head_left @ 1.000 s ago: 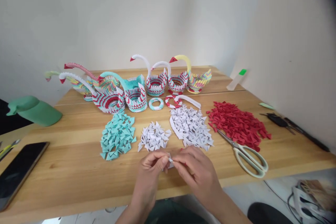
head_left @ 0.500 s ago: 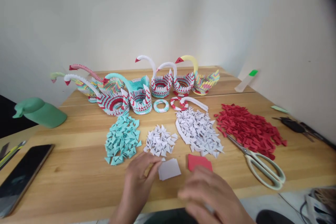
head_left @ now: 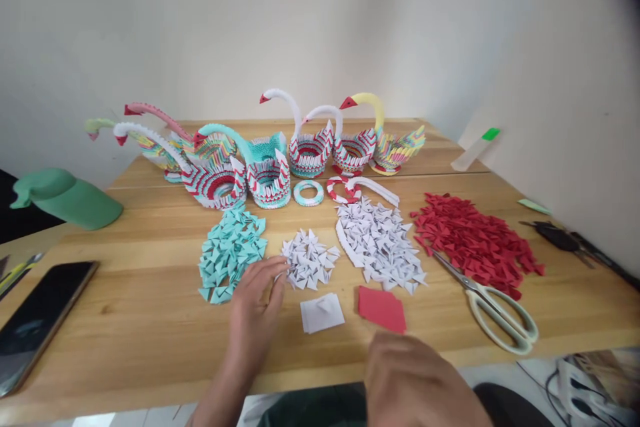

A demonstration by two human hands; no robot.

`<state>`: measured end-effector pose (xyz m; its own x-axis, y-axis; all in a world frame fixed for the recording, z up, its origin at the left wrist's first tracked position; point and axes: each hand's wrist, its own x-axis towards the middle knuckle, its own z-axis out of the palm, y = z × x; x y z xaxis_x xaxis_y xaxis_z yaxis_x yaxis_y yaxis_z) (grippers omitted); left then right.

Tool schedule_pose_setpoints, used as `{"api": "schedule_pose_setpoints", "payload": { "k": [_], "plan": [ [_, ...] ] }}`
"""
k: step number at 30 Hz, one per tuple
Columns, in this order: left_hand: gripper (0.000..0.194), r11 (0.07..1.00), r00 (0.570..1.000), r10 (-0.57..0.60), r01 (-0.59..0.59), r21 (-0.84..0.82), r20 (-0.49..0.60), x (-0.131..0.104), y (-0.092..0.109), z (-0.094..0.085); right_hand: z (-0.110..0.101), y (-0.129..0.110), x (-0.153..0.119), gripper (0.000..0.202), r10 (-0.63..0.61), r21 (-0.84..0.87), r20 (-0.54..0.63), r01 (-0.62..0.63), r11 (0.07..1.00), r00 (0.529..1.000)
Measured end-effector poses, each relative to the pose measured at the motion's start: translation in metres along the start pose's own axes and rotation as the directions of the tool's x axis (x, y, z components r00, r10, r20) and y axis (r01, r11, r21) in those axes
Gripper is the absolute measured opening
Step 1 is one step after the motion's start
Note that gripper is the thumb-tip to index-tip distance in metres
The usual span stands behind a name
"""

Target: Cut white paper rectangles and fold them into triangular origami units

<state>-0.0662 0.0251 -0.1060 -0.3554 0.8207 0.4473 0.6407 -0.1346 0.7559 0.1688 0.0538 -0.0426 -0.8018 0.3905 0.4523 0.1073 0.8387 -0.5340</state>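
Observation:
My left hand (head_left: 255,307) is at the left edge of a small pile of white folded paper triangles (head_left: 310,260). Its thumb and fingers are apart, the fingertips touching or just above the outermost pieces. Below that pile lies a stack of white paper rectangles (head_left: 313,323), with one small white folded piece (head_left: 324,305) on top. A stack of red paper rectangles (head_left: 383,310) is to its right. My right hand (head_left: 415,377), low at the table's front edge, is curled and blurred by motion; what its fingers hold, if anything, is hidden.
Turquoise (head_left: 233,253), larger white (head_left: 383,247) and red (head_left: 475,240) triangle piles spread across the table. Scissors (head_left: 493,310) lie at right, a phone (head_left: 47,320) at left near a green container (head_left: 70,199). Several folded-paper swans (head_left: 270,180) stand behind, with two paper rings (head_left: 309,193).
My left hand has let go of a white piece, now on the white stack, and moved up-left to the small pile. My right hand has moved down towards the table edge. The view has shifted slightly.

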Motion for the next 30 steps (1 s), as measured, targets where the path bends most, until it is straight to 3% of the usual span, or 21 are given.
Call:
{"api": "schedule_pose_setpoints", "payload": {
  "k": [3, 7, 9, 12, 14, 18, 24, 27, 30],
  "plan": [
    [0.015, 1.0, 1.0, 0.002, -0.002, -0.022, -0.015, 0.002, 0.001, -0.002, 0.009, 0.015, 0.006, 0.028, 0.041, -0.084, -0.044, -0.045, 0.995, 0.998],
    [0.014, 1.0, 0.999, 0.0, -0.001, -0.019, -0.044, -0.004, 0.012, -0.004, 0.016, 0.032, 0.004, 0.024, 0.073, -0.248, -0.086, -0.092, 0.964, 0.994],
    [0.015, 0.998, 0.998, 0.056, -0.056, -0.011, 0.005, -0.014, 0.022, -0.004, 0.02, 0.038, 0.006, 0.021, 0.129, -0.29, -0.083, -0.148, 0.945, 0.988],
    [0.021, 0.977, 0.956, 0.212, -0.208, -0.044, 0.201, -0.033, 0.033, 0.002, 0.028, 0.044, 0.014, 0.015, 0.186, -0.325, -0.033, -0.187, 0.927, 0.982],
    [0.025, 0.963, 0.939, 0.268, -0.263, -0.049, 0.216, -0.042, 0.034, 0.007, 0.035, 0.048, 0.019, 0.015, 0.206, -0.348, 0.005, -0.191, 0.918, 0.979],
    [0.029, 0.965, 0.933, 0.262, -0.249, -0.083, 0.247, -0.047, 0.029, 0.013, 0.046, 0.055, 0.021, 0.01, 0.216, -0.34, 0.006, -0.201, 0.919, 0.976],
    [0.03, 0.975, 0.939, 0.217, -0.194, -0.111, 0.267, -0.048, 0.027, 0.011, 0.031, 0.06, 0.023, 0.011, 0.288, -0.167, -0.042, -0.291, 0.942, 0.957],
    [0.027, 0.976, 0.954, 0.195, -0.167, -0.137, 0.226, -0.047, 0.028, 0.008, 0.018, 0.053, 0.029, 0.008, 0.412, 0.107, -0.024, -0.408, 0.907, 0.911],
    [0.017, 0.979, 0.979, 0.121, -0.091, -0.181, 0.162, -0.043, 0.034, 0.007, 0.014, 0.041, 0.034, 0.009, 0.49, 0.394, 0.026, -0.459, 0.796, 0.872]
  ]
}}
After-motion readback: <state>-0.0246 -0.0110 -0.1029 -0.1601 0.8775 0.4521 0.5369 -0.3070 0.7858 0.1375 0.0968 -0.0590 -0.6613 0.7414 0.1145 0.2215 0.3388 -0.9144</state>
